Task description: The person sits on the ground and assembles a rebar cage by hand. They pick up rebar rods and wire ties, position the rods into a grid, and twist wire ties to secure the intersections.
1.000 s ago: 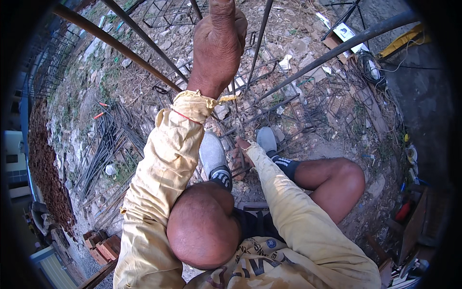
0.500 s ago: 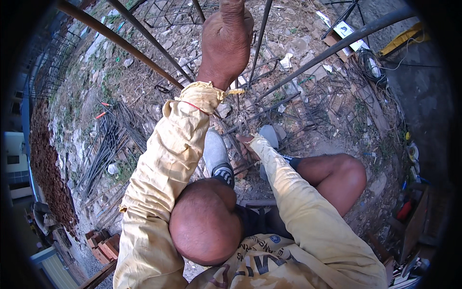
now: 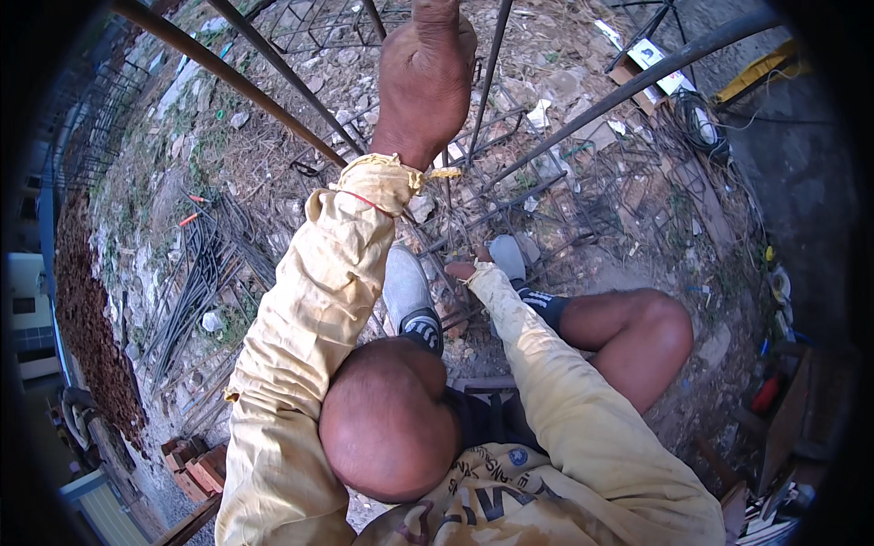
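One left hand, top-cropped, near metal rods; right hand mostly hidden; each grip indiscernible.

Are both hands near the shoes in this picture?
No, only the right hand is near the grey shoes; the left hand is at the upper edge.

Left fingers partly beyond view

Pale yellow shirt before a rust-brown rod and a dark grey rod
Dark lettering and a round blue emblem mark the shirt; thin red crosses its left cuff. Shoes are grey, socks dark with white stripes, bricks reddish brown.
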Demonstrator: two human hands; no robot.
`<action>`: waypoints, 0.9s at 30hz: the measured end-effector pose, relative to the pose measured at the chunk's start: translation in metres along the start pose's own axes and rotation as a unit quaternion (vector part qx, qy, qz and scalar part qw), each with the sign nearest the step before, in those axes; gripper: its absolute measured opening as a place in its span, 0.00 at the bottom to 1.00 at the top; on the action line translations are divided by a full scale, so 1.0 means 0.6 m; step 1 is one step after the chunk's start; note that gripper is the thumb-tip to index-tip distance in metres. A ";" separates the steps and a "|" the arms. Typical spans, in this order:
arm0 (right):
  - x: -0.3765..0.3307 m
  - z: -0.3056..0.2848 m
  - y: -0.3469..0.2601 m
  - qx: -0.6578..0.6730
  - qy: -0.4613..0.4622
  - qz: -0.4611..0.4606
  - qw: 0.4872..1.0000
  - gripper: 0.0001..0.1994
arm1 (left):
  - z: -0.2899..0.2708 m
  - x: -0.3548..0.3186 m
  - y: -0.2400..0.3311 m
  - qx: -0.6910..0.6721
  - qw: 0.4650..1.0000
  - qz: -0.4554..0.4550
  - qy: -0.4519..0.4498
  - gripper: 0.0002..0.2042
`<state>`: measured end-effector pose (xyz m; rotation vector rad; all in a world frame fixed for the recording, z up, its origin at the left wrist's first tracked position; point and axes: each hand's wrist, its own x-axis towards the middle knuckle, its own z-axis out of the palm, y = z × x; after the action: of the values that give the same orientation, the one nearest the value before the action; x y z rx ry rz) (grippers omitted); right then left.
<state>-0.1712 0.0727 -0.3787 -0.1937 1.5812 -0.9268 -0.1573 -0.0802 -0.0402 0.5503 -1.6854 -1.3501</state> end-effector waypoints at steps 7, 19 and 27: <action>-0.015 0.042 0.009 -0.416 0.283 -0.019 0.864 0.34 | -0.011 -0.004 -0.001 -0.007 1.000 -0.009 0.011 0.34; -0.042 -0.015 0.009 0.319 -0.150 0.070 0.933 0.26 | -0.003 0.001 0.002 0.033 0.999 0.010 0.004 0.35; -0.049 -0.008 0.000 0.262 -0.077 0.053 0.961 0.24 | 0.001 0.001 0.002 -0.034 0.999 -0.025 -0.003 0.34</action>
<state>-0.1681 0.0923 -0.3568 0.1872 1.1462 -1.1804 -0.1578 -0.0799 -0.0388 0.5519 -1.6339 -1.4405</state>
